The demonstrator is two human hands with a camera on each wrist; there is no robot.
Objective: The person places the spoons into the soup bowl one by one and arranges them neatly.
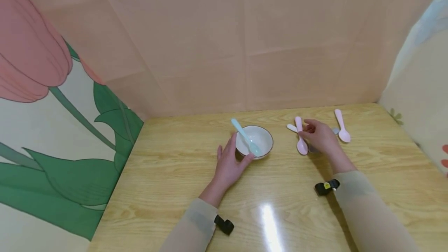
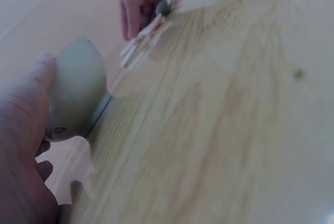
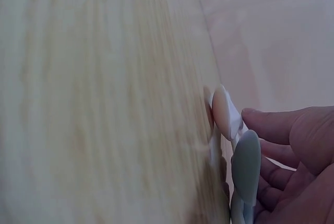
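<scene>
My left hand (image 1: 229, 166) holds a white bowl (image 1: 263, 137) with a dark rim, the thumb at the near edge and the fingers along the left side. A light blue spoon (image 1: 245, 135) leans in the bowl, its handle over the rim. My right hand (image 1: 322, 135) is over the spoons, thumb and forefinger apart beside the handle of a pink spoon (image 1: 302, 146). That spoon lies across a spoon with a white handle (image 1: 292, 128). In the right wrist view, the thumb tip is close to the pink spoon (image 3: 223, 112), with a grey-green spoon (image 3: 246, 166) nearer the camera.
Right of my right hand lies another pink spoon (image 1: 343, 131). A grey spoon end (image 1: 336, 130) shows between it and the hand. The wooden table (image 1: 168, 174) meets a pinkish backdrop (image 1: 196, 69) at the back and a tulip-printed panel (image 1: 87, 135) on the left.
</scene>
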